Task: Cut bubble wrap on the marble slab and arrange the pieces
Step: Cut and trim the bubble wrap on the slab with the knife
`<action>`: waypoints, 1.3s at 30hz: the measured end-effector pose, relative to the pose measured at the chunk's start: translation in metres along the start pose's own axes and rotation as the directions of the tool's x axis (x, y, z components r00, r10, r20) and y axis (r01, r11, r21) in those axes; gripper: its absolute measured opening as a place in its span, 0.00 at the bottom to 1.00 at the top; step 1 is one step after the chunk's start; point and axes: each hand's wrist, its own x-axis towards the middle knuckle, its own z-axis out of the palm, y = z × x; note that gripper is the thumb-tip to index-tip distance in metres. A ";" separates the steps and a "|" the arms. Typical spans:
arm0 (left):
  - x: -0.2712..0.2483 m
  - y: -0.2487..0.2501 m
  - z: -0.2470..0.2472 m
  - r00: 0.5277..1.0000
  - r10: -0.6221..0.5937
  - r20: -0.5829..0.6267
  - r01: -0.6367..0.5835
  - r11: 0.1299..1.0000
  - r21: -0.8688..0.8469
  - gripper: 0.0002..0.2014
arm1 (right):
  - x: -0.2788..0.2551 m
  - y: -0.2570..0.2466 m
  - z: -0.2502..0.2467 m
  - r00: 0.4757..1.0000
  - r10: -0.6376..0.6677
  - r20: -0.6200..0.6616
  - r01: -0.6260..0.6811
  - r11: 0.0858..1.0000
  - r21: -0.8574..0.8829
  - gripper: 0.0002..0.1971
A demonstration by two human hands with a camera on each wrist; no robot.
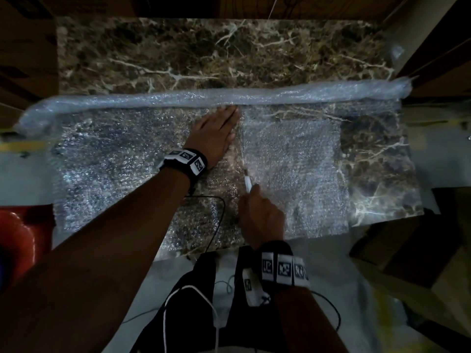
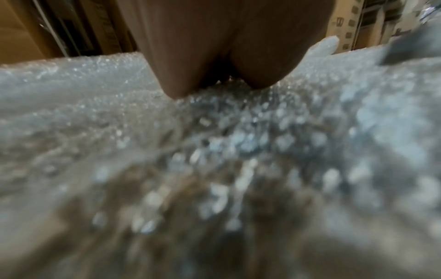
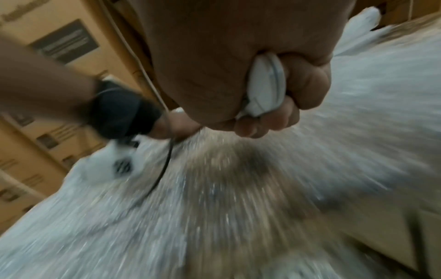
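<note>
Two hands work over the clear bubble wrap sheet [image 1: 114,159] that we see spread across the dark brown, white-veined marble slab worktop [image 1: 178,52]. Left of the left hand, the sheet covers the slab out to its left edge, and its rolled-up part [image 1: 305,94] lies as a long tube just beyond the fingertips, running the full width of the slab. The left hand [image 1: 215,135] lies flat on the wrap, fingers straight and together, pressing it down; the left wrist view shows the palm [image 2: 214,47] resting on the bubbles. Between the hands we see a straight line in the wrap running from the roll toward the near edge. The right hand [image 1: 262,220], nearer the body than the left, is curled tightly round a small white-handled cutter [image 1: 247,183], whose tip touches the wrap on that line; the right wrist view shows the fingers [image 3: 307,85] wrapped about the white handle [image 3: 267,85]. Right of the right hand lies a paler rectangle of bubble wrap [image 1: 300,174], and beyond it bare marble. Both wrists carry black bands with printed markers [image 1: 187,159].
</note>
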 end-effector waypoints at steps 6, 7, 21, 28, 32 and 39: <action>-0.013 0.028 -0.023 1.000 0.031 0.001 -0.031 1.000 0.006 0.28 | -0.023 0.007 0.009 0.994 0.035 0.107 -0.035 0.999 0.000 0.21; -0.022 0.036 -0.025 0.998 0.062 -0.013 -0.062 0.998 -0.006 0.26 | -0.022 0.008 0.009 0.995 0.036 0.092 -0.037 0.999 0.007 0.22; -0.088 0.069 -0.001 0.992 -0.080 0.102 0.073 0.995 0.072 0.28 | -0.016 0.020 0.010 0.997 -0.015 0.069 0.010 0.997 0.076 0.16; -0.086 0.066 0.002 0.995 -0.047 0.087 0.040 0.996 0.076 0.27 | -0.008 0.023 0.012 0.997 -0.028 0.072 0.023 0.997 0.074 0.15; -0.089 0.072 0.010 0.992 -0.084 0.091 0.081 0.996 0.034 0.28 | -0.014 0.016 0.015 0.997 -0.024 0.074 0.018 0.996 0.083 0.22; -0.090 0.069 0.019 0.993 -0.086 0.080 0.081 0.995 0.056 0.28 | -0.058 0.026 0.023 0.999 0.009 0.049 -0.013 0.998 0.069 0.14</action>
